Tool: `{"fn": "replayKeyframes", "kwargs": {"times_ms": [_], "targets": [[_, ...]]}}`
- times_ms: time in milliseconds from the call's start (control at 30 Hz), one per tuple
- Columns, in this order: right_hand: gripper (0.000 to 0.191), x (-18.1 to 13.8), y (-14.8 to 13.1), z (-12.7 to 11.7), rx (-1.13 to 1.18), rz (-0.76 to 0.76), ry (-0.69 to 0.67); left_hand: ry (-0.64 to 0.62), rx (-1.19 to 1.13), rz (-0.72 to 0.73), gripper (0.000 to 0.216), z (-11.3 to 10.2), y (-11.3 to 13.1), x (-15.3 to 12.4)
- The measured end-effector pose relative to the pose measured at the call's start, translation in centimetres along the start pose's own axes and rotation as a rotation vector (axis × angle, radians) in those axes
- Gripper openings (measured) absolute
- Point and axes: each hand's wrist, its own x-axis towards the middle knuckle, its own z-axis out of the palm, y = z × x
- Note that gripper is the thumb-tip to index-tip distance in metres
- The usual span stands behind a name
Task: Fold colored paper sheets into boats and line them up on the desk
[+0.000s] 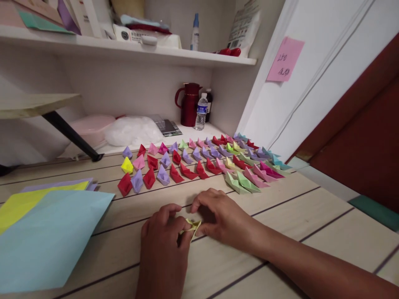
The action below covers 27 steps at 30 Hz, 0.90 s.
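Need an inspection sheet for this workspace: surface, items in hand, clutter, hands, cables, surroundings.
Surface: wooden planks, pale with dark seams.
Items in hand: small yellow folded paper; rows of coloured paper boats behind it.
Clutter: stack of coloured sheets at left, blue on top.
Hands: left hand pinches the yellow folded paper; right hand at its other end, grip unclear.
Cables: nothing seen.
Surroundings: red jug and water bottle on a white ledge, shelf above, pink note on the white panel.
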Motion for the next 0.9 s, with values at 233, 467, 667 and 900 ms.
{"fn": "replayKeyframes", "kwargs": {"times_ms": [233, 467, 667, 900], "targets": [[0.043, -0.2, -1.4, -0.9, 0.204, -0.088, -0.030, 0.034, 0.046, 0.029, 0.025, -0.6, 0.4, -0.3], [0.057, -0.1, -0.8, -1.5, 0.801, 0.163, -0.230, 0.146, 0.113, 0.155, 0.026, -1.0, 0.6, -0.5], [0.086, -0.1, -1.1, -1.8, 0.575, 0.150, -0.208, 0.289, 0.090, 0.252, 0.024, -1.1, 0.2, -0.3], [0.043, -0.1, -1.8, -1.1, 0.389, 0.047, -0.051, 0.207, 0.004, 0.157, 0.023, -0.7, 0.2, -0.3]]}}
